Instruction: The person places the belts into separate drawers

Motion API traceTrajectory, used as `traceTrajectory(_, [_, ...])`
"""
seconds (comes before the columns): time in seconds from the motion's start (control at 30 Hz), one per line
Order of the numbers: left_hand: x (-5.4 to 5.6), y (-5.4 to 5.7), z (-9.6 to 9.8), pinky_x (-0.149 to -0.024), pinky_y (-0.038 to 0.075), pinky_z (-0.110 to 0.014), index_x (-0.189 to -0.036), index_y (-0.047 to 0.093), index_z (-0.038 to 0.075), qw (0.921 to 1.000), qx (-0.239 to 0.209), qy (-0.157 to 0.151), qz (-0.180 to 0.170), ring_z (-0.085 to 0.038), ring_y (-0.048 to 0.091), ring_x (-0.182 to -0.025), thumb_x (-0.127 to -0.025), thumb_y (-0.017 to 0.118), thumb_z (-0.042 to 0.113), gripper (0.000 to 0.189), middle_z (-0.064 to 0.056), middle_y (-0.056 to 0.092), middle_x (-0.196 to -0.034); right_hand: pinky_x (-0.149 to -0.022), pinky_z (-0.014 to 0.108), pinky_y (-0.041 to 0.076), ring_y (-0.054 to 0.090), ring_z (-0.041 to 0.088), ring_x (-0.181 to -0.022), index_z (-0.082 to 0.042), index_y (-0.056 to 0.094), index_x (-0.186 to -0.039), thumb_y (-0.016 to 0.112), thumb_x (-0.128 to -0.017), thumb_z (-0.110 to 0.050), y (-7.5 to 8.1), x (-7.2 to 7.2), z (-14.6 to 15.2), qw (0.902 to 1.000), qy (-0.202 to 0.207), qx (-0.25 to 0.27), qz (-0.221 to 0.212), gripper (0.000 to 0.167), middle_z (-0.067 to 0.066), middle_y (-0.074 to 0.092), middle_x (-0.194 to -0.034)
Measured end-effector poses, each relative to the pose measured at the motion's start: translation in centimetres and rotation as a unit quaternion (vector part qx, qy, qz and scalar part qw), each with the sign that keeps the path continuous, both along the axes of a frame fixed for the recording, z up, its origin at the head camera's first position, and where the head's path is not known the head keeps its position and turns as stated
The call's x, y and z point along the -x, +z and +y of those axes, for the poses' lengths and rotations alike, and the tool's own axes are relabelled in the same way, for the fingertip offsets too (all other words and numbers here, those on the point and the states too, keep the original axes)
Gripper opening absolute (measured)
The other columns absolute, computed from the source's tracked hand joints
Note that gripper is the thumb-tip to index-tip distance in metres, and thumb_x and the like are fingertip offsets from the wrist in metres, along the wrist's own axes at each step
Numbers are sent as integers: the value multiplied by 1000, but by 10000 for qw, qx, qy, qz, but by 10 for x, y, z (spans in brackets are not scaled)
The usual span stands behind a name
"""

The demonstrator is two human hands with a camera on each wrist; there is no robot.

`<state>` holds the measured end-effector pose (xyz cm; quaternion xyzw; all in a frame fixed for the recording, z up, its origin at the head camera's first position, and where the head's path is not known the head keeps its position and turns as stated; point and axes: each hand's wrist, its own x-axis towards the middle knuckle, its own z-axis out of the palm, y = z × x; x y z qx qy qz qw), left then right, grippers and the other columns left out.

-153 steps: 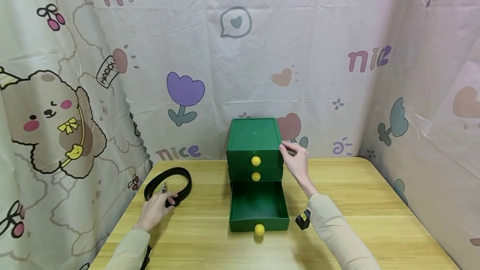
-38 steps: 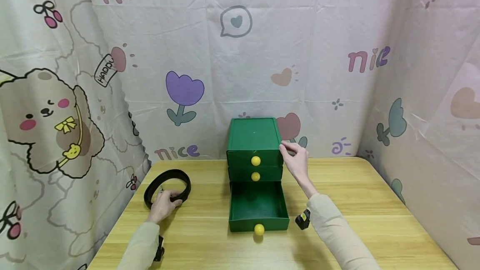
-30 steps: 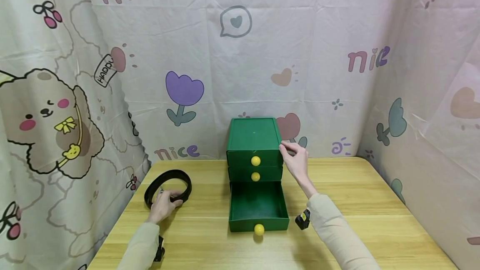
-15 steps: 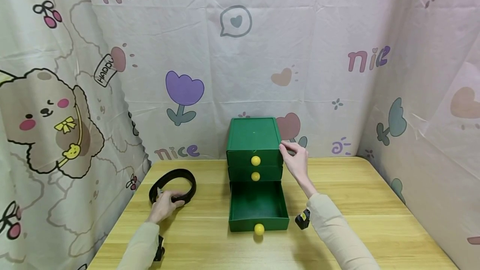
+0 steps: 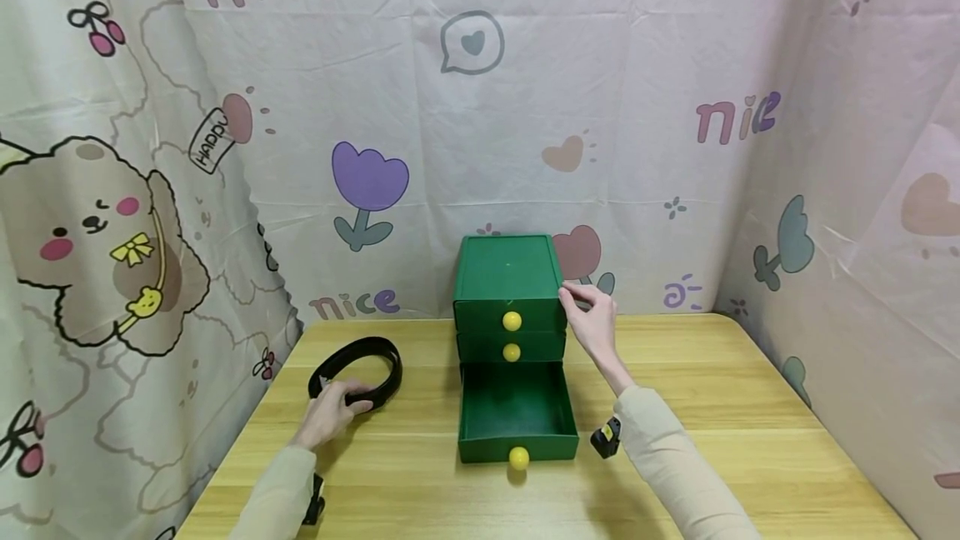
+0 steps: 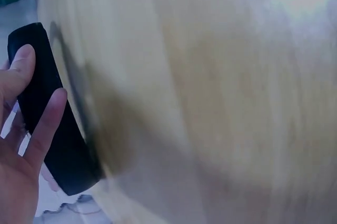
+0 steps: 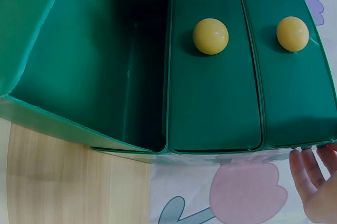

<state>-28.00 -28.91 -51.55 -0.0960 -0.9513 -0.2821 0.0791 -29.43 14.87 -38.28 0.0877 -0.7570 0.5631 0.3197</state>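
Note:
My left hand [image 5: 328, 413] grips a black belt [image 5: 394, 367] coiled into a loop at the left of the table. In the left wrist view thumb and fingers hold the dark band [image 6: 37, 84] from both sides. A bit of the metal buckle [image 5: 322, 382] shows above the knuckles; the rest is hidden. In the middle stands a green drawer cabinet [image 5: 510, 267] with yellow knobs. Its bottom drawer [image 5: 517, 450] is pulled out, with nothing inside. My right hand [image 5: 592, 315] touches the cabinet's upper right front edge; the right wrist view shows its fingers [image 7: 301, 174] extended along that side.
The wooden table [image 5: 697, 373] extends to both sides of the cabinet. A printed curtain [image 5: 480, 148] hangs close behind and at both sides. The lower knob [image 5: 518, 458] sticks out toward the front. A small black device [image 5: 606, 438] sits at the right wrist.
The belt loop has shifted to the right, and the left hand has moved a little right with it. Its buckle is now more covered. Right hand and drawers stay put.

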Motion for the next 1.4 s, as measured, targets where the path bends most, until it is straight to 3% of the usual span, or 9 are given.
traceTrajectory(0.13, [-1,7,3,-97,51,-59,-112,77,13,9996,6,-235,175,-35,68,-111,-88,77,17,24,-8,77,-114,-71,-2,46,68,46,-101,7,74,-113,69,-93,-2,-14,16,5,10000,-36,71,59,23,29,72,-110])
traceTrajectory(0.23, [-2,12,6,-95,53,-56,-110,78,16,9993,-23,-319,172,-33,69,-110,-87,78,18,23,-5,77,-113,-72,0,48,69,41,-100,2,76,-113,70,-93,-6,-18,20,7,10000,-64,51,-9,22,25,74,-111])
traceTrajectory(0.37, [-2,18,8,-94,54,-56,-108,78,18,9986,-165,-482,140,-31,69,-108,-87,79,20,21,-2,77,-111,-73,2,50,70,33,-98,-2,77,-113,70,-94,-10,-19,21,9,10000,-84,-4,-45,22,24,74,-112])
traceTrajectory(0.53, [-3,30,8,-95,52,-58,-108,78,18,9963,-356,-781,56,-33,68,-109,-87,79,24,22,-3,76,-108,-73,2,49,71,34,-98,0,77,-113,71,-93,-9,-19,20,9,9999,-128,-43,36,22,24,74,-110])
traceTrajectory(0.87, [-6,43,10,-90,55,-33,-111,77,13,9893,-637,-1311,-39,-26,69,-104,-88,78,23,26,-4,76,-108,-72,2,49,70,34,-98,0,77,-112,71,-92,-8,-18,20,9,9999,-128,-61,3,23,23,74,-109])
traceTrajectory(1.03, [-7,51,12,-89,54,-29,-110,76,9,9850,-706,-1576,12,-22,69,-101,-89,77,19,24,-9,76,-108,-72,3,50,71,26,-95,0,77,-111,72,-92,-8,-18,21,9,9998,-161,-61,39,22,21,75,-108])
traceTrajectory(1.3, [-9,65,15,-87,53,-25,-105,77,11,9784,-666,-1953,89,-8,66,-94,-88,77,19,18,-6,77,-103,-72,3,50,71,29,-96,-1,77,-112,72,-92,-8,-18,20,9,9999,-145,-47,23,22,22,75,-108])
traceTrajectory(1.4, [-13,71,18,-85,53,-25,-105,77,12,9767,-621,-2052,110,-4,65,-93,-88,77,19,18,-4,77,-102,-72,3,50,71,20,-94,-1,77,-112,71,-92,-9,-18,20,10,9999,-121,-27,-47,22,22,75,-110])
